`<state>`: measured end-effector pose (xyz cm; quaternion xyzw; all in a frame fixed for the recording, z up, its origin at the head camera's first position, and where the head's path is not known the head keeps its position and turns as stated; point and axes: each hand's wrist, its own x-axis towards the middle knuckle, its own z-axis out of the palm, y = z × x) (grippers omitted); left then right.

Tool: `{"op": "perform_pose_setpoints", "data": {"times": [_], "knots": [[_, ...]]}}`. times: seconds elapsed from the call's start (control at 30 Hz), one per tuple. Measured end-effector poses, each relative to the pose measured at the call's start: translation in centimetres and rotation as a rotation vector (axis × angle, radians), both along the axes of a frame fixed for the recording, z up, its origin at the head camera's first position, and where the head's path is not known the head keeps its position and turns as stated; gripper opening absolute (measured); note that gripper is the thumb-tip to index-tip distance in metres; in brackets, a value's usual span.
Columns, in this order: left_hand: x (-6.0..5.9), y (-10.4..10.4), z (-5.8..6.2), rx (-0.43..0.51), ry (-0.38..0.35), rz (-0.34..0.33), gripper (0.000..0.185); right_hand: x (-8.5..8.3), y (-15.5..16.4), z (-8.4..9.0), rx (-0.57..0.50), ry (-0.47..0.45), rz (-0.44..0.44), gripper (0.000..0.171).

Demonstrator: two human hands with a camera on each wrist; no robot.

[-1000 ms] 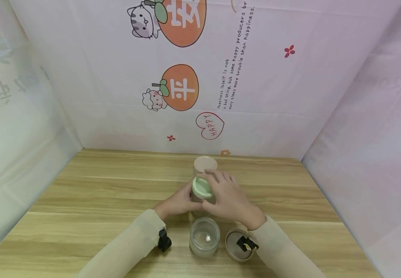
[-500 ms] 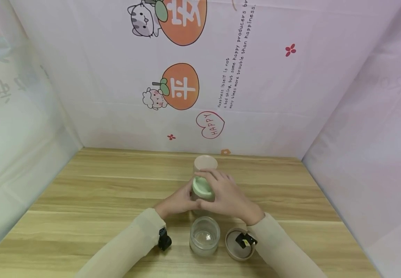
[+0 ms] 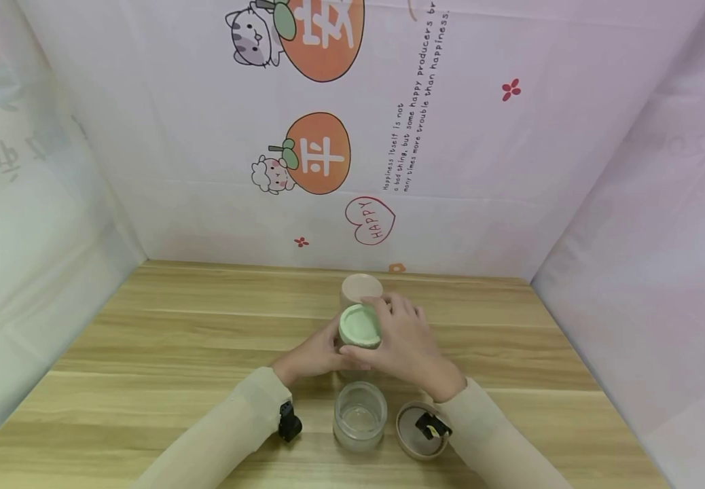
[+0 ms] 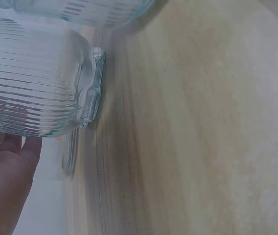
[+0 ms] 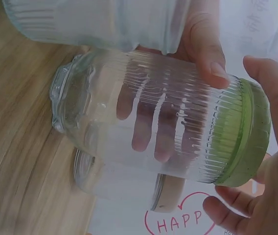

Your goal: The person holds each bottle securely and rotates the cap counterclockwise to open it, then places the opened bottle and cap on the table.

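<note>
Wooden table (image 3: 175, 353) inside a printed fabric booth; three ribbed glass jars in a near-to-far line at centre. Middle jar (image 3: 352, 353) is the one in hand: my left hand (image 3: 311, 356) wraps its glass body from the left, fingers (image 5: 212, 58) curled round the far side, visible through the glass in the right wrist view. My right hand (image 3: 403, 346) sits on the green lid (image 3: 360, 325), thumb and fingers clamped round its rim. Lid looks seated square on the mouth, no gap that I can see, so my read is the capping is mostly done and what's left is final tightening, can't tell how snug it is. Jar stands upright on its base on the table, long axis vertical, lid end up, touching or just beside the far jar, can't tell which. Far jar (image 3: 361, 288) has its pinkish lid already on. Near jar (image 3: 360, 415) is open, mouth up, looks empty. Its likely lid, a tan one (image 3: 413, 431), lies flat on the table just to its right, partly under my right wrist. So by my count one capped, one nearly, one not yet.
</note>
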<state>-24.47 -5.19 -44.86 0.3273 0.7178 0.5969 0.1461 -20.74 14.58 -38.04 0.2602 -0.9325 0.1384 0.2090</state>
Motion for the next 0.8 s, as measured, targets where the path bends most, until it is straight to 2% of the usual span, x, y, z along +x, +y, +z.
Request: {"op": "perform_pose_setpoints", "data": {"times": [0.13, 0.33, 0.47, 0.8], "knots": [[0.1, 0.0, 0.2, -0.01, -0.002, 0.012, 0.092, 0.0, 0.2, -0.2, 0.003, -0.007, -0.029, 0.092], [-0.1, 0.1, 0.1, 0.025, 0.013, -0.024, 0.088, 0.0, 0.3, -0.4, -0.014, -0.019, -0.044, 0.087], [0.0, 0.2, 0.2, 0.034, 0.021, -0.034, 0.088, -0.1, 0.4, -0.5, -0.026, -0.006, -0.023, 0.085], [0.1, 0.3, 0.3, 0.035, 0.041, -0.033, 0.087, -0.2, 1.1, -0.3, -0.044, -0.07, 0.056, 0.083]]}}
